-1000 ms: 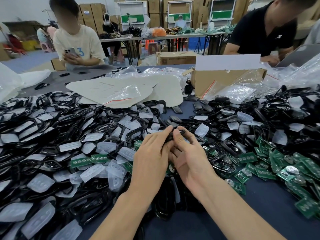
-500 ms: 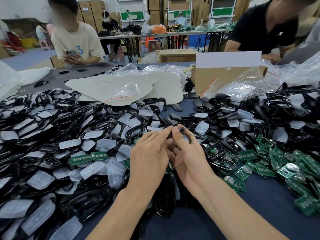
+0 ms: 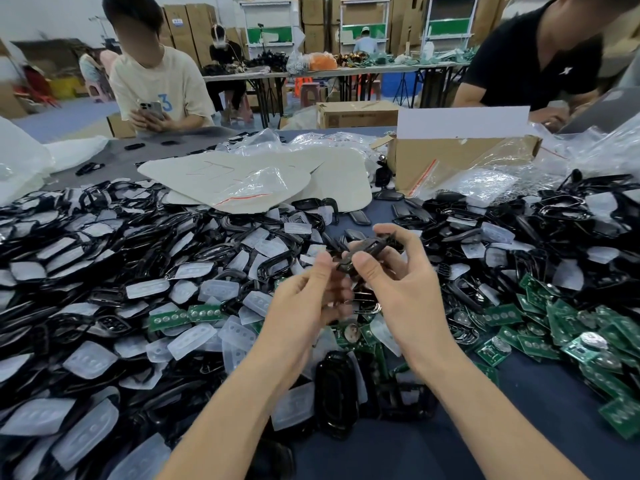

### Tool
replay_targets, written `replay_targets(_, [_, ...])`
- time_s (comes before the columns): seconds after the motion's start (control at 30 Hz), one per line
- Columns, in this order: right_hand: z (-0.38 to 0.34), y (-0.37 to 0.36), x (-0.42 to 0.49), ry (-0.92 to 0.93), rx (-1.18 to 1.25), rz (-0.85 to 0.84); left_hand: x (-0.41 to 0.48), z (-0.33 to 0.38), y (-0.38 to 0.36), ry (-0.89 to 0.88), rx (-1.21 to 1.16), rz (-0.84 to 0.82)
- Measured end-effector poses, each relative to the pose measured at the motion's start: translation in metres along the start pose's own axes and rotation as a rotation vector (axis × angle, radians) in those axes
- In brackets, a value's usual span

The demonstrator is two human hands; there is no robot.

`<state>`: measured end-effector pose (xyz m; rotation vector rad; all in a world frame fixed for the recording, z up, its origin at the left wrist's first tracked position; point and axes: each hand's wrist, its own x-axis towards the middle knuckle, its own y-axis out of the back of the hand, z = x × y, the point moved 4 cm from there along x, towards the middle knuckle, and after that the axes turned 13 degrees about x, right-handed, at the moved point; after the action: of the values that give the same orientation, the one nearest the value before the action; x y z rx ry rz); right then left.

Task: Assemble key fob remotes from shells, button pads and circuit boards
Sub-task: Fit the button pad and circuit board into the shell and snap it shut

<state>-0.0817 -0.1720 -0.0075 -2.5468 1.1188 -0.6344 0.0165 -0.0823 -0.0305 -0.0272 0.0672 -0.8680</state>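
A black key fob shell [image 3: 363, 251] is lifted above the table between both hands. My right hand [image 3: 401, 282] grips it, thumb on its near side and fingers curled round the far end. My left hand [image 3: 308, 299] pinches the shell's near left end with thumb and fingers. Below lie black shells [image 3: 104, 258], translucent white button pads [image 3: 194, 342] and green circuit boards [image 3: 561, 327] in heaps on the dark blue table [image 3: 519, 410].
A black shell half [image 3: 336, 389] lies near my wrists. Beige sheets with a plastic bag [image 3: 242, 181] lie behind the heaps, a cardboard box [image 3: 460, 157] stands at the back right. Two people sit at the far side of the table.
Both hands have lifted off the heap and turned palm-inward, raising the black shell. The fingers have spread apart around it.
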Motion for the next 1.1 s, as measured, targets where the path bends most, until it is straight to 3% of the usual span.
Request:
replay_targets(0.1, [-0.002,-0.003,-0.002,0.013,-0.07,-0.08,-0.004,0.0,-0.006,0.174,-0.189,-0.179])
replay_targets(0.33, [0.0,-0.01,-0.004,0.02,-0.134,-0.201,-0.005,-0.002,-0.002,0.302,-0.424,-0.233])
replay_targets(0.47, [0.0,-0.011,-0.003,0.036,-0.139,-0.261,0.0,0.0,0.006,0.085,-0.282,-0.086])
replay_targets(0.6, [0.004,-0.007,-0.001,-0.078,0.013,-0.22,-0.006,0.014,0.015,-0.287,0.301,0.164])
replay_targets(0.7, [0.007,-0.006,-0.001,-0.118,0.129,-0.153,-0.015,0.022,0.013,-0.484,0.478,0.233])
replay_targets(1.0, [0.007,-0.007,-0.003,-0.094,0.145,-0.157,-0.021,0.027,0.011,-0.585,0.615,0.288])
replay_targets(1.1, [0.01,-0.011,-0.004,-0.155,0.267,-0.138,-0.02,0.027,0.011,-0.599,0.63,0.311])
